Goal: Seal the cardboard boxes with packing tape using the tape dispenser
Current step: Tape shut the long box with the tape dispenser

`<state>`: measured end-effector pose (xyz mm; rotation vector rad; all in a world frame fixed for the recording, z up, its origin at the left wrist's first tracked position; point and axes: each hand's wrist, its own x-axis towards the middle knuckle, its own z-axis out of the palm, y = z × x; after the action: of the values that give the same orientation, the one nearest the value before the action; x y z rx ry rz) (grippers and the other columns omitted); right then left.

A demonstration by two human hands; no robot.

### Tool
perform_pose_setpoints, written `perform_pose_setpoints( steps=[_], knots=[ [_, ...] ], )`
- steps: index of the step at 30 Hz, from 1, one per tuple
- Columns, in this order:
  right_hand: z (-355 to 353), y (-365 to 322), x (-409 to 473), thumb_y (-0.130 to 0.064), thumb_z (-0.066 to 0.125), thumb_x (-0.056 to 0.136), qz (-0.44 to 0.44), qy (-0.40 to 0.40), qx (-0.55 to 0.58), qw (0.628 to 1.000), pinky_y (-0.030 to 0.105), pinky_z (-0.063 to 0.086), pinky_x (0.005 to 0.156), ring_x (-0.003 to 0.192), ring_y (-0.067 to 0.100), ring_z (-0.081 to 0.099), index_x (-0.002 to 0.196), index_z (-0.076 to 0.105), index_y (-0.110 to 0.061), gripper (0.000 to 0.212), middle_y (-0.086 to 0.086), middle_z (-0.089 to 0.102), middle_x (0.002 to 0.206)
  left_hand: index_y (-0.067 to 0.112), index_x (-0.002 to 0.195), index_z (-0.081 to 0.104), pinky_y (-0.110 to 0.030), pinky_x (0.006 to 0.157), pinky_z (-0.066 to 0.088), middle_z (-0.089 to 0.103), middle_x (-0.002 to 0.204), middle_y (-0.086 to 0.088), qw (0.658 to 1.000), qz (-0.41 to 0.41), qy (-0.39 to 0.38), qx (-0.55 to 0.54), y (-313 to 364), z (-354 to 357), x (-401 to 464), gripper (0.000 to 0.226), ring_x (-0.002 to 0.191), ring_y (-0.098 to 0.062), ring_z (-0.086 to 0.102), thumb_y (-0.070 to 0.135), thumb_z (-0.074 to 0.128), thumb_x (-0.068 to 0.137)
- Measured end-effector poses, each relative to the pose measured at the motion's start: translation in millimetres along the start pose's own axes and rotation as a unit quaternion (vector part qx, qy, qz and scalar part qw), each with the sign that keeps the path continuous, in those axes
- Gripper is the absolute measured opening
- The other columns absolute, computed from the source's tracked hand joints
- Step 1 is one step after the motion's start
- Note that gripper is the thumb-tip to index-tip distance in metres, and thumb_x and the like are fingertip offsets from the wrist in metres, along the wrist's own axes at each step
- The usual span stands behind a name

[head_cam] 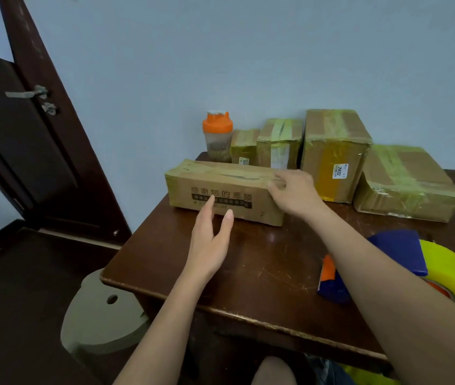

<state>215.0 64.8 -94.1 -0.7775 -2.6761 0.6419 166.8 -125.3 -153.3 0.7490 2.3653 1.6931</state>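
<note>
Both hands reached with loose, empty grips, left hand before and right hand upon the long tape-wrapped cardboard box, seemingly to reposition it.

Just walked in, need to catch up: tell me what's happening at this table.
A person is reaching both hands to the long cardboard box on the wooden table. The right hand rests at its right end, and the left hand is open in front of it. The tape dispenser lies unused to the right. Four taped boxes line the wall.
</note>
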Motion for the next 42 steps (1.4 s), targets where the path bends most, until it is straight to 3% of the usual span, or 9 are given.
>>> perform_pose_setpoints(
  steps=[3, 6, 8, 11, 17, 23, 29, 36, 42],
  knots=[
    [5.0, 2.2, -2.7, -0.041, 0.046, 0.098, 0.006, -0.019, 0.036, 0.999, 0.037, 0.044, 0.097, 0.115, 0.026, 0.052, 0.121, 0.063, -0.014, 0.039, 0.008, 0.045, 0.13, 0.035, 0.154, 0.021, -0.039, 0.12, 0.024, 0.025, 0.159, 0.013, 1.0, -0.008, -0.021, -0.005, 1.8, 3.9, 0.1, 0.063, 0.145, -0.007, 0.024, 0.053, 0.044, 0.098],
    [-6.7, -7.6, -9.6, -0.044, 0.041, 0.099, 0.001, 0.059, -0.037, 0.998, 0.034, 0.046, 0.063, 0.084, 0.027, 0.057, 0.072, 0.06, -0.015, 0.044, 0.005, 0.054, 0.085, 0.031, 0.154, 0.022, -0.032, 0.119, 0.022, 0.025, 0.158, 0.012, 1.0, 0.004, -0.003, -0.007, 3.0, 6.8, -4.4, 0.061, 0.144, -0.005, 0.024, 0.052, 0.039, 0.099],
    [-11.4, -9.2, -12.6, -0.042, 0.045, 0.097, -0.01, 0.082, -0.057, 0.995, 0.036, 0.047, 0.073, 0.1, 0.029, 0.053, 0.088, 0.066, -0.016, 0.035, 0.008, 0.057, 0.095, 0.032, 0.153, 0.024, -0.035, 0.119, 0.025, 0.026, 0.157, 0.01, 0.999, 0.018, 0.024, -0.011, 4.5, 7.1, -8.1, 0.06, 0.143, -0.006, 0.027, 0.053, 0.038, 0.099],
    [-11.7, -5.7, -22.3, -0.037, 0.053, 0.096, -0.026, -0.04, 0.0, 0.999, 0.04, 0.039, 0.104, 0.127, 0.025, 0.044, 0.128, 0.061, -0.023, 0.036, 0.004, 0.054, 0.134, 0.037, 0.15, 0.03, -0.035, 0.117, 0.028, 0.026, 0.156, 0.008, 0.999, 0.031, 0.016, -0.007, 7.7, 6.5, -13.9, 0.06, 0.141, -0.008, 0.029, 0.058, 0.039, 0.095],
    [-30.0, 1.0, -54.4, -0.036, 0.071, 0.086, -0.036, -0.083, 0.016, 0.996, 0.042, 0.056, 0.079, 0.083, 0.013, 0.062, 0.08, 0.071, -0.03, 0.008, -0.015, 0.063, 0.081, 0.031, 0.143, 0.047, -0.033, 0.115, 0.032, 0.042, 0.148, 0.012, 0.999, 0.044, -0.003, -0.006, 9.4, -1.2, -31.5, 0.048, 0.135, -0.001, 0.037, 0.048, 0.044, 0.098],
    [-46.0, 3.8, -98.8, -0.036, 0.077, 0.08, -0.105, -0.102, 0.038, 0.989, 0.018, 0.044, 0.068, 0.084, 0.006, 0.057, 0.095, 0.077, -0.018, 0.023, -0.009, 0.063, 0.088, 0.035, 0.11, 0.072, -0.038, 0.109, 0.04, 0.048, 0.142, 0.018, 0.988, 0.15, -0.014, -0.038, 11.8, -7.5, -55.1, 0.026, 0.135, 0.0, 0.039, 0.047, 0.061, 0.09],
    [-36.8, 0.1, -135.6, -0.043, 0.085, 0.066, -0.113, -0.077, -0.017, 0.99, 0.033, 0.046, 0.091, 0.101, 0.016, 0.049, 0.12, 0.065, -0.017, 0.063, -0.001, 0.045, 0.111, 0.03, 0.097, 0.075, -0.04, 0.107, 0.046, 0.064, 0.127, 0.01, 0.982, 0.179, -0.054, -0.02, 11.5, -7.7, -69.3, 0.028, 0.137, -0.001, 0.039, 0.036, 0.08, 0.07],
    [-34.5, -0.6, -152.7, -0.041, 0.066, 0.088, -0.142, -0.027, -0.048, 0.988, 0.027, 0.043, 0.073, 0.087, 0.013, 0.049, 0.114, 0.07, -0.011, 0.039, -0.005, 0.039, 0.099, 0.029, 0.097, 0.075, -0.011, 0.101, 0.04, 0.066, 0.125, 0.008, 0.982, 0.161, -0.101, -0.016, 20.6, -9.2, -68.4, 0.022, 0.138, 0.0, 0.037, 0.01, 0.071, 0.086],
    [-34.2, 2.9, -155.0, -0.039, 0.067, 0.088, -0.14, 0.001, -0.01, 0.99, 0.021, 0.033, 0.063, 0.081, 0.011, 0.045, 0.102, 0.073, -0.01, 0.032, -0.008, 0.038, 0.088, 0.025, 0.107, 0.073, -0.02, 0.107, 0.04, 0.062, 0.13, 0.012, 0.987, 0.136, -0.073, -0.039, 21.1, -2.7, -73.1, 0.024, 0.136, 0.002, 0.039, 0.008, 0.063, 0.092]
  ],
)
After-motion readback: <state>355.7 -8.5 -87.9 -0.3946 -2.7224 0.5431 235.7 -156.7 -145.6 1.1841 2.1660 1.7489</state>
